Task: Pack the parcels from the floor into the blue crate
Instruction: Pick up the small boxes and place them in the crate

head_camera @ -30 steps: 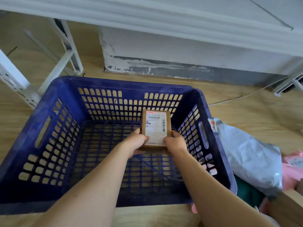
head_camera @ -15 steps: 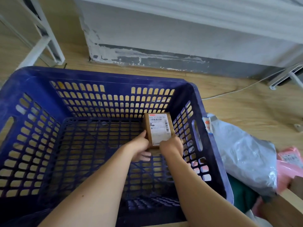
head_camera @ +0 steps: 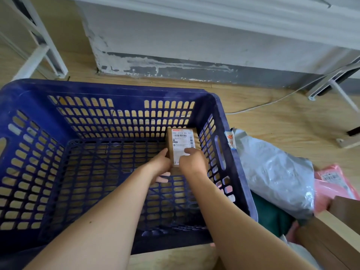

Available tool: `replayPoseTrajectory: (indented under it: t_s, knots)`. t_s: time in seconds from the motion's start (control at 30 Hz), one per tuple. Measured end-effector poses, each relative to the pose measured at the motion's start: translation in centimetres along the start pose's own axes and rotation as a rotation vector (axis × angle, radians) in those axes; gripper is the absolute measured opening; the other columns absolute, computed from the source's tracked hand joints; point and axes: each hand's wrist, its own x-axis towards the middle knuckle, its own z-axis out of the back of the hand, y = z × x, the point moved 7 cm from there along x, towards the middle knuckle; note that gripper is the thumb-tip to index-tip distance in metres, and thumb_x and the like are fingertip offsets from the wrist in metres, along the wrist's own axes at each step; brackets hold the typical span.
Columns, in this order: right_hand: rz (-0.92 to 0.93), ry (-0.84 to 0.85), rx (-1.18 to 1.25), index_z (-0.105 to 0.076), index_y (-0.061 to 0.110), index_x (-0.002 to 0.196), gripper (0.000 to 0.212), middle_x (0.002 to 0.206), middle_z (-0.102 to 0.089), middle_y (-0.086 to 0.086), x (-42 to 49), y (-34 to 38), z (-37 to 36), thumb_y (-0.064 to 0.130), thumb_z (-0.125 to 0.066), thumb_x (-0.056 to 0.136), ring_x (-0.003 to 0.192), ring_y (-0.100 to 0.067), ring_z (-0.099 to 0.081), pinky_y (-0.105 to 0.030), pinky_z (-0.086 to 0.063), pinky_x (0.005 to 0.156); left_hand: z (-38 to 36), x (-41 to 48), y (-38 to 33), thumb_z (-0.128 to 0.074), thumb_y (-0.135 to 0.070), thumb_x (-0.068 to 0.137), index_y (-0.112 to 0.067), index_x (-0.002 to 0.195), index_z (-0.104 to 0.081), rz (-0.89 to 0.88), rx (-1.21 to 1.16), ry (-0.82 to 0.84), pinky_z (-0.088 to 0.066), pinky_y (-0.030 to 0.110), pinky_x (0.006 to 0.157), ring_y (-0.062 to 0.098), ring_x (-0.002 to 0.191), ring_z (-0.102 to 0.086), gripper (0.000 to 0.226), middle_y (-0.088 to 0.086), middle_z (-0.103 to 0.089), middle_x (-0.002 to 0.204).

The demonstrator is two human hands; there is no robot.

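Two bare forearms reach forward from the bottom edge into the blue crate (head_camera: 116, 90), a slotted plastic bin standing on the wooden floor (head_camera: 282, 125). Just to the right of the near arm, outside the crate, the corner of a brown cardboard box (head_camera: 337, 232) pokes in, with a dark green bundle (head_camera: 270, 215) wedged between it and the crate's right wall.

Deep inside the crate both hands meet on a small brown parcel (head_camera: 182, 142) with a white barcode label facing up. The left hand (head_camera: 158, 167) grips its left edge, thumb along the side and fingers curled underneath. The right hand (head_camera: 192, 164) holds the near right corner, with one digit pressed on the label; its other fingers are hidden behind the parcel. The parcel sits in the far right corner of the crate, close to both walls. It looks to be at the slotted bottom, though whether it rests there or is held just above it cannot be told.

Beside the crate's right wall lies a crumpled grey plastic mailer (head_camera: 276, 172), and past that a pink mailer (head_camera: 331, 182) with a label. Farther off, a white cable (head_camera: 263, 106) runs across the floor. A white metal frame (head_camera: 45, 49) stands at the far left, and a scuffed white wall (head_camera: 175, 39) with a grey base closes the back.
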Motion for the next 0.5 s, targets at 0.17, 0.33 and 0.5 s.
replayPoseTrajectory:
  t_s: [0.17, 0.33, 0.5]
  knots:
    - [0.143, -0.033, 0.023, -0.059, 0.013, 0.123, 0.041, 0.130, -0.058, -0.010, -1.8, 1.9, 2.5, 0.000, -0.044, 0.087, 0.100, -0.023, -0.059, -0.025, -0.049, 0.075, 0.7, -2.0, -2.2, -0.045, -0.013, 0.096, -0.024, 0.148, -0.025, -0.101, 0.099, -0.146, -0.048, 0.033, 0.087, 0.021, 0.117, -0.054, 0.056, 0.005, -0.051, 0.137]
    - [0.221, -0.115, 0.042, -0.065, 0.015, 0.114, 0.040, 0.123, -0.062, -0.002, -4.2, 2.5, 5.0, -0.001, -0.042, 0.086, 0.105, -0.021, -0.060, -0.031, -0.051, 0.084, 0.5, -4.5, -4.5, -0.045, -0.009, 0.093, -0.018, 0.138, -0.043, -0.274, 0.195, -0.235, -0.044, 0.030, 0.078, 0.024, 0.114, -0.057, 0.046, 0.007, -0.053, 0.135]
    - [0.253, -0.198, 0.082, -0.069, 0.016, 0.107, 0.038, 0.111, -0.069, -0.001, -7.1, 1.8, 8.0, 0.000, -0.043, 0.085, 0.100, -0.019, -0.063, -0.027, -0.051, 0.083, -0.8, -8.6, -5.5, -0.049, -0.008, 0.091, -0.018, 0.133, -0.049, -0.426, 0.244, -0.284, -0.042, 0.022, 0.072, 0.020, 0.107, -0.056, 0.043, 0.009, -0.053, 0.131]
